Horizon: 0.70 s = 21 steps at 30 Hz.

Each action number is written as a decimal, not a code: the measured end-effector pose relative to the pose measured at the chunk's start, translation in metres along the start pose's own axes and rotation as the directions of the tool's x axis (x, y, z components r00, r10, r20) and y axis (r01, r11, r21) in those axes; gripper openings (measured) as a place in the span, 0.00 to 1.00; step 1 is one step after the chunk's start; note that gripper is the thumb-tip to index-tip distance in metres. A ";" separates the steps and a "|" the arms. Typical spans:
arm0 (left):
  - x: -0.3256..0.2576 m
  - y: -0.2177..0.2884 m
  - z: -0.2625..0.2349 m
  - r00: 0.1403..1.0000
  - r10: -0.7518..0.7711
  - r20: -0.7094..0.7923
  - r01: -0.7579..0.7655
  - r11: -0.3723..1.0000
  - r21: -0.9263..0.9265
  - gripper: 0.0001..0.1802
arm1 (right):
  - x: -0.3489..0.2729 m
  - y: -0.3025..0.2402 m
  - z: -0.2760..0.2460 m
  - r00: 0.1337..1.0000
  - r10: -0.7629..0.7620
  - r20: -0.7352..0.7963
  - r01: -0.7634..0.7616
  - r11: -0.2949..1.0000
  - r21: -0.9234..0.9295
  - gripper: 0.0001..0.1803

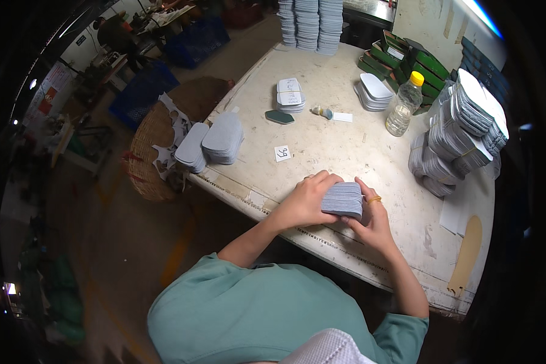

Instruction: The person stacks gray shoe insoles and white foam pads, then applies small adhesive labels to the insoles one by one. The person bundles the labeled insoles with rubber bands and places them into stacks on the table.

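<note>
Between my two hands, near the table's front edge, is a thick stack of grey-blue cut fabric pieces (343,199), its layered edges turned toward me. My left hand (312,200) wraps the stack's left side, thumb low and fingers over the back. On the right side my right hand (373,218) grips it, thumb at the lower edge and fingers up along the side; a yellow ring shows on one finger. Left of my hands lie two more stacks of grey rounded pieces (223,138), side by side at the table's edge. A small white paper label (283,153) rests beyond my left hand.
The white table (333,142) also bears a banded stack (290,94), a dark green pointed piece (279,117), a plastic bottle with yellow cap (403,106), green boxes (428,73), heaped bundles (461,133) and a tan insole shape (467,255). A wicker basket (148,142) stands left.
</note>
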State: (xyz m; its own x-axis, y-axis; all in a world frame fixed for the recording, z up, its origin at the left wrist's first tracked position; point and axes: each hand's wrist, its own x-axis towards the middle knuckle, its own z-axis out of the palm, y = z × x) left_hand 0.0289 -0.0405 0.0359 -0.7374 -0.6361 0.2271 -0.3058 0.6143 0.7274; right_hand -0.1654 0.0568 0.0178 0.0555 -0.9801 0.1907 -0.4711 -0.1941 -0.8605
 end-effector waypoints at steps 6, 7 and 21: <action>-0.005 -0.004 -0.001 0.996 0.077 0.054 -0.072 0.993 -0.088 0.40 | 0.003 -0.003 -0.013 0.997 0.046 0.058 -0.050 0.996 0.070 0.44; -0.006 -0.007 -0.001 0.998 0.047 0.052 -0.041 0.991 -0.128 0.40 | 0.003 -0.003 -0.013 0.993 0.086 0.086 -0.092 0.994 0.062 0.44; -0.028 -0.016 0.013 0.992 0.107 -0.060 -0.114 0.982 -0.148 0.42 | 0.002 0.001 0.013 0.993 -0.108 -0.041 0.112 0.985 0.130 0.57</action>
State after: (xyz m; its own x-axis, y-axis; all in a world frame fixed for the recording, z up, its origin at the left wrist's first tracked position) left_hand 0.0463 -0.0265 0.0095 -0.7281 -0.5941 0.3421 -0.1272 0.6074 0.7842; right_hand -0.1546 0.0536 0.0111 0.0696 -0.9509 0.3016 -0.3434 -0.3067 -0.8877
